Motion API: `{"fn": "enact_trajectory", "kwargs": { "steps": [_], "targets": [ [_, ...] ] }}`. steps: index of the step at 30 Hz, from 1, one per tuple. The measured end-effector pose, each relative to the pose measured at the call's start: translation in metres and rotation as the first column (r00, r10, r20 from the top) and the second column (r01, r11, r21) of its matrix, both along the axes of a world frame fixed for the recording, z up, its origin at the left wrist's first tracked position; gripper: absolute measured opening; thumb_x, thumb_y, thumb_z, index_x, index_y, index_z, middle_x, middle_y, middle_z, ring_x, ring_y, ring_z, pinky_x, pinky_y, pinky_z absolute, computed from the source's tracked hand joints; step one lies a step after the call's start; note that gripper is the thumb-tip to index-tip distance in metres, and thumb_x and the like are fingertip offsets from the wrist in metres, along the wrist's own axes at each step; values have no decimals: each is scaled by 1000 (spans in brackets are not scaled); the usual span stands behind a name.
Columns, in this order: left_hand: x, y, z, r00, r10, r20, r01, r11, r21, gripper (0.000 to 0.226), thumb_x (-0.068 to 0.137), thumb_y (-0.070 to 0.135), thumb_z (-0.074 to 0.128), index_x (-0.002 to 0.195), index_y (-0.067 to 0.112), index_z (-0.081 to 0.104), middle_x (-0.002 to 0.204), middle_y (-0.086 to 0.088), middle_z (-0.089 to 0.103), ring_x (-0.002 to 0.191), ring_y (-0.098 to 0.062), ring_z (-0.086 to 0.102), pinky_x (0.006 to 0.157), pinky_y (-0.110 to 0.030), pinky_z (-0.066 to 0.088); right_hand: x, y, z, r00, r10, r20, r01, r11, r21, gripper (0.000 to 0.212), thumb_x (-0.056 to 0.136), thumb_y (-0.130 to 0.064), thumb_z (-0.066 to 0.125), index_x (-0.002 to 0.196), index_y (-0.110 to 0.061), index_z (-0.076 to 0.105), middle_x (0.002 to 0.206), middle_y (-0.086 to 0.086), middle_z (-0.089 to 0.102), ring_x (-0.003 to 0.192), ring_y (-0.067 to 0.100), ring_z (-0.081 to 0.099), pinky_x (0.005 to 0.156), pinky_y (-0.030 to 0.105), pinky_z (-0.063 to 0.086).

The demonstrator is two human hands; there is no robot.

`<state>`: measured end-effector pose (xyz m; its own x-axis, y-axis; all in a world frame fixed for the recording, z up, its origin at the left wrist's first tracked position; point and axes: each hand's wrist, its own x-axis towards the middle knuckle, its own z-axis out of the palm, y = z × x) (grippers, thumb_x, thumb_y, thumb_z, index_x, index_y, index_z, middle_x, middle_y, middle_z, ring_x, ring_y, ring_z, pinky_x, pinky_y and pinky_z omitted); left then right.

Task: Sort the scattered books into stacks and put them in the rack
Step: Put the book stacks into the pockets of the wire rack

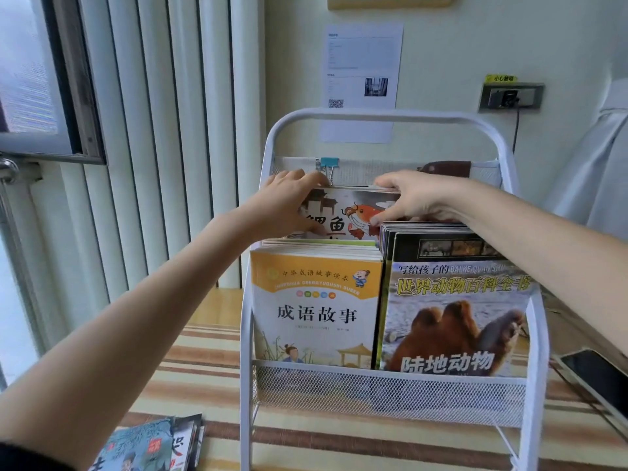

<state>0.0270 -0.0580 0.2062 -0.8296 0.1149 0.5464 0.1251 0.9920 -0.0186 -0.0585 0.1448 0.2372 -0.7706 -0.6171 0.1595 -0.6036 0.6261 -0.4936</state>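
Both hands on the carp-cover book [343,212] in the white rack [387,392] middle tier: left hand [292,202] grip pinches its left edge, right hand [407,198] its top-right corner. Probably several books held together; edges blur. Yellow book [316,300] and camel book [455,314] stand in front tier.

Probably a room in a home. A window [30,79] with long curtains [163,130]. A children's book rack [387,385] stands on a striped table [204,362].

white metal mesh rack [390,396], glossy paper books [316,307]
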Motion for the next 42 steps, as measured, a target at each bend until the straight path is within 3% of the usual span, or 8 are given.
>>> {"fn": "enact_trajectory", "kwargs": {
  "steps": [5, 10, 16, 29, 33, 36, 39, 42],
  "targets": [
    [6, -1, 18, 997, -60, -42, 63, 996, 70, 76, 71, 31, 79, 136, 22, 41, 125, -7, 48, 120, -25, 41, 101, -37, 39, 1, 3, 4, 995, 3, 103, 11, 990, -142, 49, 74, -19, 78, 116, -23, 54, 114, -1, 53, 94, 19, 60, 50, 25, 52],
    [8, -18, -2, 993, 120, -2, -115, 952, -284, 82, 79, 60, 58, 145, 25, 24, 138, -6, 43, 136, -29, 31, 118, -40, 4, 10, -16, 2, 998, -38, -55, 50, 973, 227, 74, 79, -38, 72, 139, -25, 32, 142, 3, 42, 117, 25, 49, 94, 38, 45],
    [9, -21, -1, 997, 58, -49, -69, 959, -276, 81, 80, 56, 60, 146, 23, 27, 142, -6, 35, 138, -26, 25, 118, -37, -2, 16, -6, 4, 990, -76, -122, 79, 997, 17, 39, 84, -35, 68, 114, -23, 46, 104, 2, 59, 78, 18, 60, 60, 29, 52],
    [10, -22, -14, 990, 106, -96, -124, 970, -210, 70, 95, 33, 49, 151, 15, 11, 145, -11, 32, 140, -29, 22, 117, -36, -3, 29, -10, -9, 763, -93, -640, 239, 960, 145, 47, 81, -44, 67, 114, -19, 45, 108, 6, 57, 88, 25, 55, 62, 31, 39],
    [12, -17, -13, 999, 12, -34, -9, 996, 84, 75, 90, 7, 56, 151, 20, 15, 143, -11, 42, 137, -30, 29, 118, -40, 13, 35, -12, -3, 712, 95, -696, 144, 950, 276, 32, 85, -35, 65, 114, -29, 51, 115, 1, 59, 94, 24, 57, 72, 34, 49],
    [28, -19, -6, 975, -178, -137, 224, 741, 634, 62, 85, -20, 38, 137, 13, 46, 135, -8, 52, 129, -20, 46, 97, -23, 47, 45, -11, 7, 768, 30, -640, 135, 969, 207, 21, 95, -22, 47, 110, -34, 58, 115, -1, 63, 83, 17, 57, 74, 35, 51],
    [55, -35, -15, 938, -52, -344, 300, 622, 724, 68, 74, -30, 25, 123, 4, 58, 117, -4, 61, 108, -10, 58, 90, -7, 45, 80, -15, 6, 700, -74, -710, 51, 997, -53, 32, 95, -10, 36, 104, -26, 63, 109, 4, 67, 67, 15, 53, 69, 32, 45],
    [84, -58, -55, 910, 144, -390, 240, 585, 775, 54, 79, -24, 31, 104, 9, 66, 96, 0, 68, 92, -9, 65, 85, -16, 49, 144, -30, -32, 684, 47, -728, -257, 950, -180, 28, 87, -10, 37, 91, -23, 62, 85, 3, 67, 76, 24, 60, 69, 37, 50]
  ]
}}
